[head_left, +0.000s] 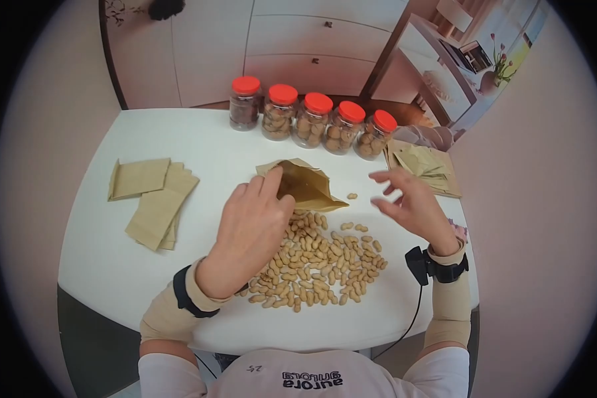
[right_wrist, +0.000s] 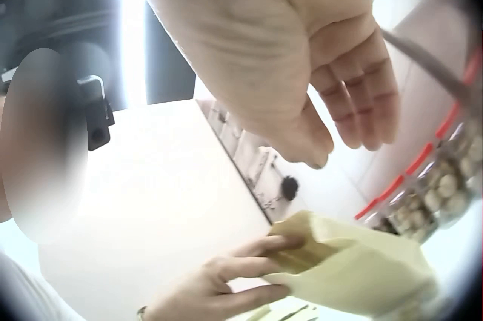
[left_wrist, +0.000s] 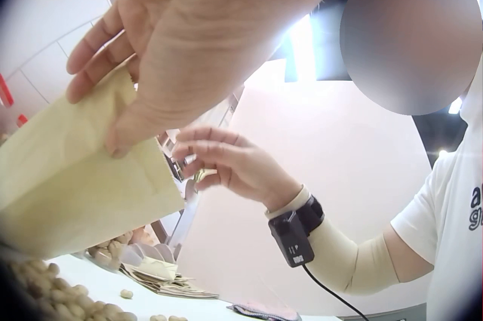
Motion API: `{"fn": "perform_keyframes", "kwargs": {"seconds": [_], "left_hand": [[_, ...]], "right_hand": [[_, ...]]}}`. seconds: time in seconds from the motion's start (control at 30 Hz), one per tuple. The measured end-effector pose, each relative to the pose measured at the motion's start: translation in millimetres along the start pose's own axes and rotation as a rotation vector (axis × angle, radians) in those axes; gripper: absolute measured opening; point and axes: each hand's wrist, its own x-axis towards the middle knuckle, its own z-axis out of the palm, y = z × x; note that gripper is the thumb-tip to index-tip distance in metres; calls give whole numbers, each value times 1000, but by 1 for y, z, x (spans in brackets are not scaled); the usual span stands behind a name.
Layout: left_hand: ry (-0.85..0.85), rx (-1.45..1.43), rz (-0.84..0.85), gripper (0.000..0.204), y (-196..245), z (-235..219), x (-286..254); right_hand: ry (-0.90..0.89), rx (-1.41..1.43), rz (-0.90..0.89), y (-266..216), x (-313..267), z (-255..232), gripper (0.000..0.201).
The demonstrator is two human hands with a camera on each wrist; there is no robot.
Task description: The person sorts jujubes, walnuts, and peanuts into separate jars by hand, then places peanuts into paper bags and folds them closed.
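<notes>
A brown paper bag (head_left: 314,188) stands with its mouth gaping, tilted over the far edge of a spread of unshelled peanuts (head_left: 312,265). My left hand (head_left: 253,215) grips the bag's near-left rim; in the left wrist view the thumb lies on the outer paper and fingers reach over to the other side. To the right of the bag hovers my right hand (head_left: 411,207), its fingers apart and slightly bent, with nothing between them. A lone peanut (head_left: 352,196) lies on the table between the bag and that hand.
Several red-lidded jars (head_left: 312,121) line the table's back edge, one with darker contents. Flat folded paper bags (head_left: 159,205) lie at the left. Another stack of paper bags (head_left: 423,166) sits at the back right. A cable (head_left: 414,318) trails from the right wrist camera.
</notes>
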Motion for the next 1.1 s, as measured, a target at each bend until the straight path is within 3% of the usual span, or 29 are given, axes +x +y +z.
{"fn": "perform_keyframes", "kwargs": {"seconds": [0.07, 0.1, 0.17, 0.3, 0.5, 0.57, 0.77, 1.1], "left_hand": [[-1, 9, -12, 9, -1, 0, 0], [-5, -1, -11, 9, -1, 1, 1], [-9, 10, -24, 10, -3, 2, 1], [-48, 7, -15, 11, -1, -2, 2], [-86, 39, -27, 13, 1, -4, 2], [-57, 50, -18, 13, 2, -2, 3], [-30, 36, -11, 8, 2, -1, 4], [-79, 47, -46, 11, 1, -2, 4]], "right_hand": [[-282, -279, 70, 37, -31, 6, 59], [-430, -258, 141, 51, -45, 11, 85], [-565, -240, 220, 52, -72, 19, 98], [-619, -257, 306, 43, -94, 36, 106], [-433, -109, 306, 53, -83, 64, 95], [-360, -25, 167, 60, -79, 70, 78], [-314, 3, 119, 61, -64, 85, 46], [-284, 33, 128, 55, -58, 86, 33]]}}
